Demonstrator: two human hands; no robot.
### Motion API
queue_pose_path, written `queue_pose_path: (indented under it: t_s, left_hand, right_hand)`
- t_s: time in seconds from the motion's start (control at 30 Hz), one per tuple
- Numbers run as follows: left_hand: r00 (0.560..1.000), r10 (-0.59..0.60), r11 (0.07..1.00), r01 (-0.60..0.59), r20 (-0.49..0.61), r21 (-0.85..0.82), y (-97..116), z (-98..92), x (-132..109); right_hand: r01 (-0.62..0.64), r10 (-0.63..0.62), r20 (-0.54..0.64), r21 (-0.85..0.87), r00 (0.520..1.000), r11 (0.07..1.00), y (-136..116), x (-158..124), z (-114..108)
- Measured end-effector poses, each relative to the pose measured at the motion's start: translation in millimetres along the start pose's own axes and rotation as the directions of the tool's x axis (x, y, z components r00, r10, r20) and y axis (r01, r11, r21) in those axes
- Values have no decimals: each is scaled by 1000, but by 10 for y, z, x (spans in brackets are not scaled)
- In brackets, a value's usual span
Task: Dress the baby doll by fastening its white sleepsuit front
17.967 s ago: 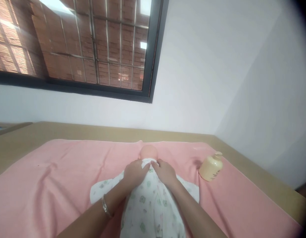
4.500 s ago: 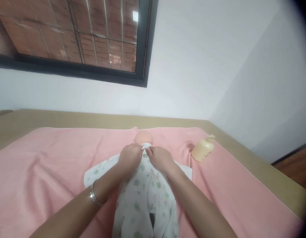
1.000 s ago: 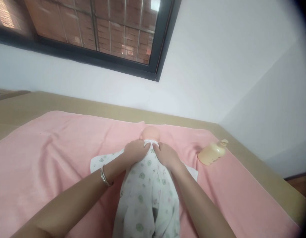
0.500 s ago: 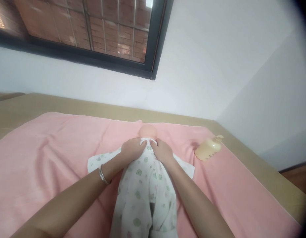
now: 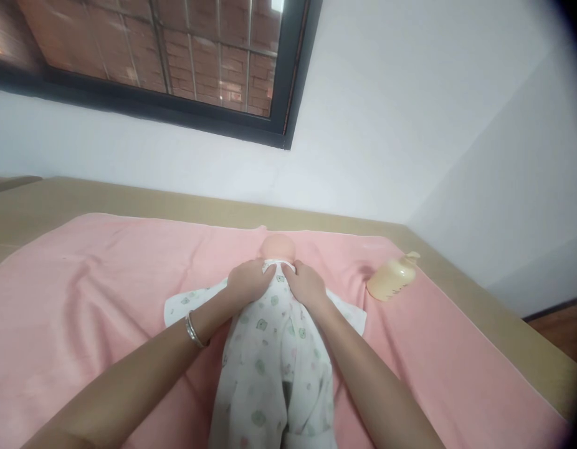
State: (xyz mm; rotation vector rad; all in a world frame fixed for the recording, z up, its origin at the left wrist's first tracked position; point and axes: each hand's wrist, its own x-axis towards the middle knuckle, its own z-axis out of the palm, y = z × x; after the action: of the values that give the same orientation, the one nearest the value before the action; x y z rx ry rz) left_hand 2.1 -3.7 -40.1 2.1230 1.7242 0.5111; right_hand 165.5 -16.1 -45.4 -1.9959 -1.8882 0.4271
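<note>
White printed garment (image 5: 258, 349) lies under left grip (image 5: 251, 280) and right grip (image 5: 308, 285).

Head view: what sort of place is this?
Probably an indoor baby-care practice area, though the room's exact use isn't shown: a doll-like head shows beyond a white patterned outfit on a pink cloth, with a yellow pump bottle nearby.

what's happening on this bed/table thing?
A person has both bare hands on a doll in a white printed outfit, lying on a pink cloth. The left hand and right hand are at either side of its collar; how firmly they grip isn't visible. A cream pump bottle is on the cloth to the right, untouched.
</note>
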Motion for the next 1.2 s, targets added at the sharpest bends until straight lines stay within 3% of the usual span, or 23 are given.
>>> queue_pose_path:
  t_s: [0.67,0.87,1.0,1.1,1.2]
  left_hand:
    - [999,-7,999,9,32,-45,32,-64,-25]
    - [996,53,995,-47,72,-83,4,-134,1]
    - [989,118,988,-125,84,86,55,-179,-84]
    - [982,163,937,-186,99,295,133,-202,-186]
    - [983,162,929,-183,92,323,175,-225,-211]
  right_hand:
    - [7,-7,10,-35,1000,999,-9,2,-21]
    - [130,-128,20,-165,992,978,-195,-241,-200]
    - [176,-173,36,-111,984,978,-243,-306,-253]
    - [118,-108,88,-110,990,987,-160,-193,-252]
    - [72,-57,147,-96,987,993,-97,-120,-279]
